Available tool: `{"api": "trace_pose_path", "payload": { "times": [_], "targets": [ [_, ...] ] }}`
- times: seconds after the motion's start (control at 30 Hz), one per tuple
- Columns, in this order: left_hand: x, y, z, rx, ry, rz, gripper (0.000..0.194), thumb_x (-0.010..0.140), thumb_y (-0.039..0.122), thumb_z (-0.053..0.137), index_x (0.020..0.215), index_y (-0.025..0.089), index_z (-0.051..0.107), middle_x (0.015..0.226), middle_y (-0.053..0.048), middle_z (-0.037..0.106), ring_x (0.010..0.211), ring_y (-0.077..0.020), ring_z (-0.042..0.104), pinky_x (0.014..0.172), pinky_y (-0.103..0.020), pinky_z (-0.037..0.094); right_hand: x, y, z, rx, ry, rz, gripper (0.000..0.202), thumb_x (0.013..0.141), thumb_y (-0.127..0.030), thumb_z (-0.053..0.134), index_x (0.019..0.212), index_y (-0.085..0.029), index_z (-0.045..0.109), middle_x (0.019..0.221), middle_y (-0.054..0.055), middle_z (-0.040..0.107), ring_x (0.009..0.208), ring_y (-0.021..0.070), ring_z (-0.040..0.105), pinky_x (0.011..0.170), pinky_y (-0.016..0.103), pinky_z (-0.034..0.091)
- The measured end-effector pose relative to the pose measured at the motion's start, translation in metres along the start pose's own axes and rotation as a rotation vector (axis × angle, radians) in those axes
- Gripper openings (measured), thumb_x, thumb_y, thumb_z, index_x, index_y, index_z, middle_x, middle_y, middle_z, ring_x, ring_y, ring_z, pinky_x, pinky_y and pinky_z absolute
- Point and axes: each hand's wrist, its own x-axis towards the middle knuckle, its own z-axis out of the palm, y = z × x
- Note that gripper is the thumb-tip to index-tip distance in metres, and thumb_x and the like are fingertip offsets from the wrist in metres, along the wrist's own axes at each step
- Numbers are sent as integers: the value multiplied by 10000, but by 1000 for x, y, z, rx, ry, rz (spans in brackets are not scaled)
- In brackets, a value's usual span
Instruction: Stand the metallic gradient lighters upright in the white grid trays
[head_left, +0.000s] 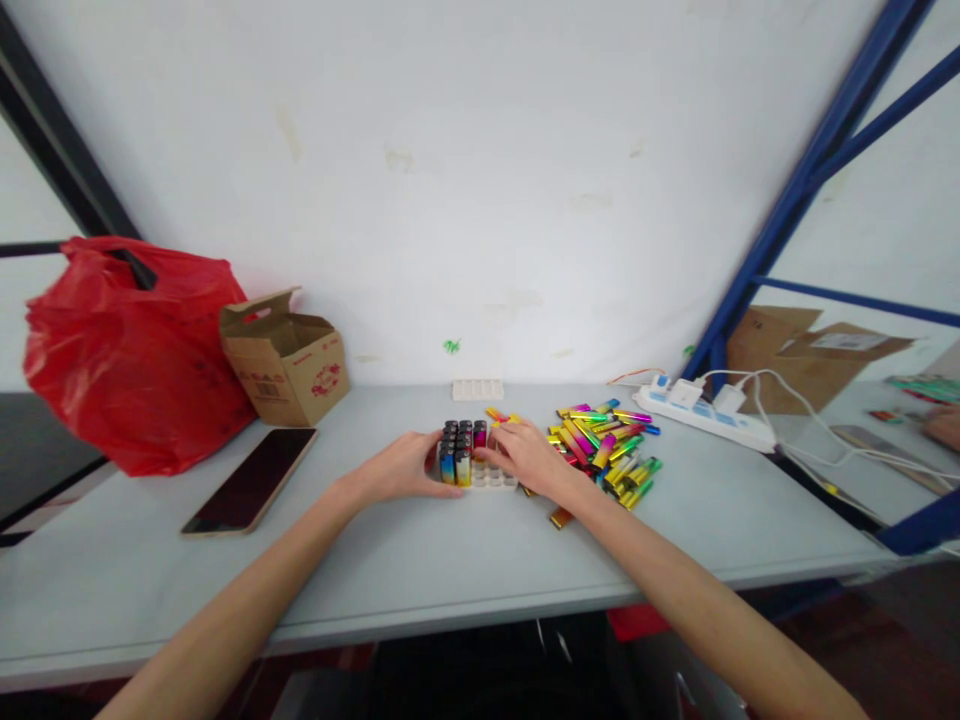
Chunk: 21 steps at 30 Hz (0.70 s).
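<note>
A small white tray with round-edged slots stands in the middle of the table. Several upright lighters with black tops and shiny coloured bodies fill its left part; slots at the front right hold none. My left hand is closed round the tray's left end, its thumb along the front edge and its fingertips behind the lighters. Over the right part, my right hand has its fingers together at a magenta lighter standing in the tray; its grip is partly hidden. A loose pile of metallic coloured lighters lies right of it.
Behind the tray, another white slotted tray is near the wall. A phone, an open cardboard box and a red plastic bag occupy the left. At right are a power strip with cables and a blue metal frame.
</note>
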Motion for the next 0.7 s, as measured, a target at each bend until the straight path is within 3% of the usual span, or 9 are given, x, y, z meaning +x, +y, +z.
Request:
{"api": "trace_pose_path", "payload": {
  "times": [0.1,0.23,0.37,0.47,0.57,0.7],
  "targets": [
    [0,2,-1,-1,-4,0,643,693,719,768,1039,201,611,835,-15,696,713,-214,620,623,-290,420,-4,14,-12,14,43,48,376,1116,-451,433,992,-191,675,979,79,745,964,221,678,938,348,460],
    [0,2,-1,21,-10,-17,661,682,753,763,1005,200,596,818,-16,686,703,-215,618,613,-293,417,-18,64,-31,-131,110,329,291,1106,-261,422,1163,-163,690,1155,137,730,1107,249,653,997,343,443],
    [1,1,-1,43,-7,-15,681,687,782,749,1004,203,583,804,-18,676,682,-212,604,599,-298,406,-39,122,-45,-245,-55,615,354,1026,-128,475,1320,-124,672,1353,194,675,1245,286,621,1036,360,441],
    [1,1,-1,39,-14,-16,681,691,782,751,1003,202,575,821,-25,680,696,-216,609,607,-299,415,-52,145,-48,-243,-122,651,289,991,-151,563,1222,-145,736,1258,177,729,1196,286,654,1026,362,451],
    [1,1,-1,48,-17,-25,679,684,779,756,996,204,574,828,-24,682,701,-216,613,616,-297,419,-55,151,-47,-226,-122,647,257,951,-167,631,1181,-167,747,1215,153,743,1175,280,661,1022,363,455],
    [1,1,-2,55,-13,-30,695,678,792,741,1016,205,586,812,-16,680,695,-218,615,611,-300,411,-48,147,-43,-51,85,549,194,929,-196,649,1098,-167,739,1148,140,741,1130,262,656,1035,385,461]
  ]
}}
